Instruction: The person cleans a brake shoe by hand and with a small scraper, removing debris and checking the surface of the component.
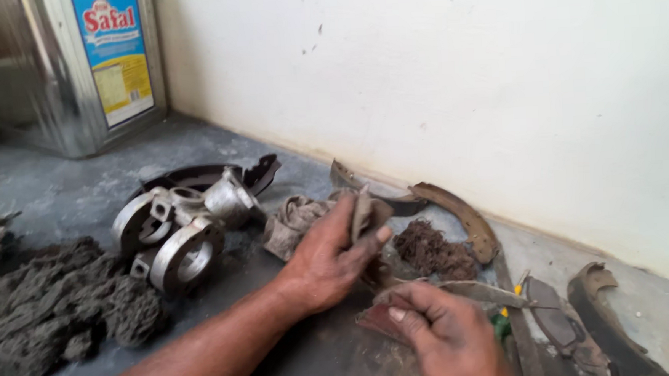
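Both hands are grimy, 2 in view. The left hand [331, 261] reaches forward on a bare forearm from lower left, fingers curled shut in a pinch (thumb on top). The right hand [445, 331] sits nearer, knuckles up, fingers clenched.

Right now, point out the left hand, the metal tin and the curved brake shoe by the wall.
left hand [324, 261], head view, back of hand.
metal tin [62, 80], head view, front face.
curved brake shoe [462, 218], head view, worn lining.

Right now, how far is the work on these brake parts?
Nothing clearly looks finished. In hand: the left hand grips a small dark brake piece, and the right hand presses a reddish sheet on the floor. Left: curved brake shoes by the wall and metal castings lie untouched.
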